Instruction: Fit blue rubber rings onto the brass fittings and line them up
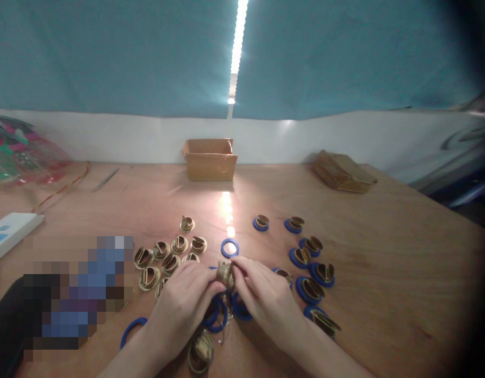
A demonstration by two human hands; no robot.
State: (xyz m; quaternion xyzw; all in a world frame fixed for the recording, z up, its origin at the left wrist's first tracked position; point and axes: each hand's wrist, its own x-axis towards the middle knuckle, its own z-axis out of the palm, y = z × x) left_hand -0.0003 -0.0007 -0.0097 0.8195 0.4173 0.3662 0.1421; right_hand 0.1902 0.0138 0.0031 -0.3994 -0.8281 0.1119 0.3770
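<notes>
Between the fingertips of my left hand [187, 299] and my right hand [266, 296] is a small brass-coloured round fitting [225, 274], pinched from both sides. Just beyond it a loose blue ring [230, 248] lies flat on the table. More blue rings [216, 317] lie partly hidden under my hands, and another blue ring [132, 331] is by my left forearm. Similar brass fittings without rings [148, 278] are grouped at left. Several fittings with blue rings around their bases [310, 290] stand at right. One brass fitting [200, 353] sits near my left wrist.
An open cardboard box [209, 167] stands at the back of the wooden table [384, 262]. A folded brown carton [342, 172] lies back right. At left are a white power strip [13, 233], a pixelated dark and blue object [80, 299] and clear plastic bags [25, 152].
</notes>
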